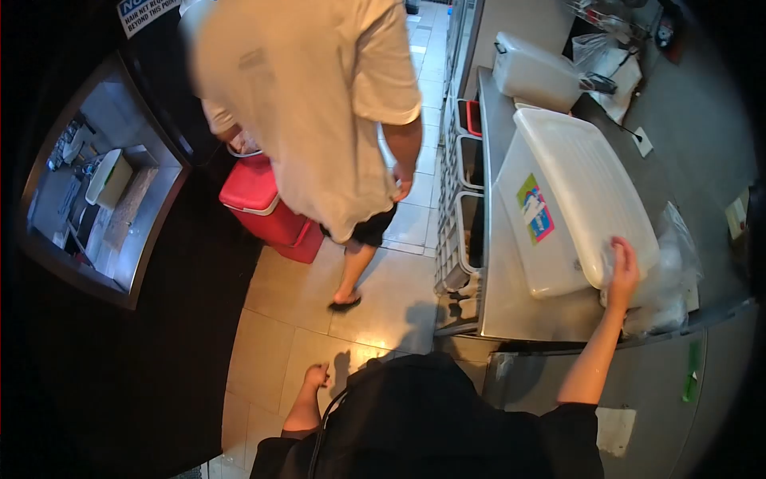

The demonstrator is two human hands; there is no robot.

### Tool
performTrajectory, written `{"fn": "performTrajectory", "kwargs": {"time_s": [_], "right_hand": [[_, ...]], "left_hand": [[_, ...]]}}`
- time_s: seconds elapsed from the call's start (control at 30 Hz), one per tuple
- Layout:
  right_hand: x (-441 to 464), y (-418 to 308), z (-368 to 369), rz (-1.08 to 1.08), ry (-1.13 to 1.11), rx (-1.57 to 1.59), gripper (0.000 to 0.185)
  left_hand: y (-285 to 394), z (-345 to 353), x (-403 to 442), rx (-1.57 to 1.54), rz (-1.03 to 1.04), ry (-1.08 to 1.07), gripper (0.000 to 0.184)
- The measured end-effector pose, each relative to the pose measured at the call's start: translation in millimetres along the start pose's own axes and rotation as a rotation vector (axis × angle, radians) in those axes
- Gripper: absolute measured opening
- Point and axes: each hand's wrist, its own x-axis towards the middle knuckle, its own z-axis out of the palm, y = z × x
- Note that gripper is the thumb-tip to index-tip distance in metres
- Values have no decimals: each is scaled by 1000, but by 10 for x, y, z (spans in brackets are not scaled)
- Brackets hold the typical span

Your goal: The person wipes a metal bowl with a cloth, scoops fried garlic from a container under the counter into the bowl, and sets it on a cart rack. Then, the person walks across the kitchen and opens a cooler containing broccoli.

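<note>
My right hand (623, 273) reaches to the near corner of a whitish plastic lid (586, 184), its fingers stretched out against the lid's edge. Beneath that lid is a large translucent storage box (523, 231) with a colourful label on its side, standing on a metal counter (519, 318). Clear plastic bags (666, 279) lie just beside this hand. My left hand (317, 375) hangs low over the tiled floor, its fingers curled in, with nothing seen in them.
Ahead, a person (307, 104) in a light shirt carries a container by its handle. A red cooler box (271, 211) stands beside them. Crates (459, 239) are stacked along the counter. Another plastic box (535, 72) sits further back. A dark wall with a window opening (163, 211) runs along the left.
</note>
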Motion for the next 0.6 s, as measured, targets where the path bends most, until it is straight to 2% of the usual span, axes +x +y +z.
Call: {"fn": "performTrajectory", "kwargs": {"time_s": [0.07,0.13,0.2,0.27,0.33,0.4,0.43,0.47,0.5,0.57,0.6], "right_hand": [[-154,-84,61,-40,265,5,26],[-400,-184,226,-110,314,404,25],[-703,-405,507,6,44,607,24],[-802,-385,1100,-76,-203,483,23],[-787,-350,1683,208,-382,551,20],[-801,86,2216,351,-459,492,17],[-684,168,2450,350,-462,504,17],[-550,196,2650,447,-511,527,17],[-378,241,2820,537,-560,549,18],[-70,422,3125,581,-566,624,18],[65,493,3278,647,-568,692,19]], "left_hand": [[410,-125,211,-79,41,4,51],[829,-205,447,-105,98,-26,51],[1405,-206,675,-160,169,-46,50],[2018,-188,839,-211,181,-58,49],[2558,-157,962,-182,246,-110,47],[2940,-155,1034,-148,293,-104,45],[3069,-173,1083,-51,305,-80,46],[3140,-171,1108,44,311,-61,47],[3056,-224,1337,168,313,-55,49],[2897,-345,1598,308,269,-3,50],[2882,-364,1571,228,191,13,50]]}}
